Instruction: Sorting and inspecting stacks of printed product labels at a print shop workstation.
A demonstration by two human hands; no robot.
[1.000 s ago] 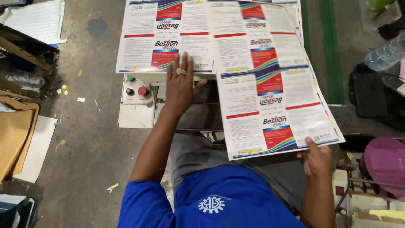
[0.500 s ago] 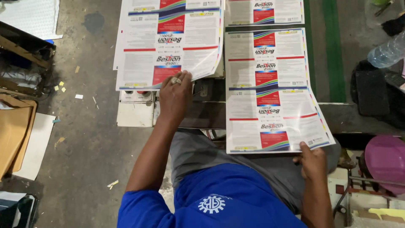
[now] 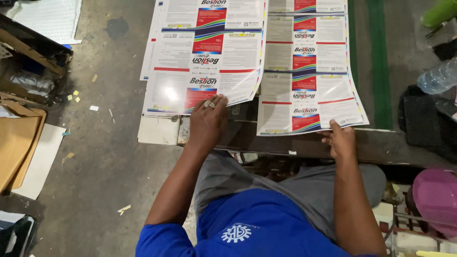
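Concrete floor (image 3: 104, 157), grey and stained, bits of paper scrap scattered about. Dark counter (image 3: 381, 147) running across the middle, worn edge, a green stripe (image 3: 378, 62) on the floor past it. Cardboard (image 3: 19, 138) stacked at far left, beside a dark wooden frame. Plastic bottle (image 3: 435, 78) lying at far right, black bag (image 3: 423, 121) under it, pink tub (image 3: 435, 197) in the lower right corner. Seated, blue shirt and grey trousers in view.

Two printed sheets laid side by side on the counter, both glossy white with red and blue blocks repeated down them. Left sheet (image 3: 204, 62) hanging past the counter's left end over the floor, near edge curling up a bit, long axis running away from the body and tilted slightly, far end leaning right. Right sheet (image 3: 307, 71) lying flatter, long axis also running away from the body, near edge just over the counter's front, inner edge touching or slightly under the left sheet. Far ends of both cut off at the top of the view.

Left hand (image 3: 207, 121), ring on one finger, fingers spread loose and pressing flat on the near edge of the left sheet, no real grip closed round it. Right hand (image 3: 339, 138) at the near right corner of the right sheet, thumb on top and fingers tucked under, so pinching that corner.
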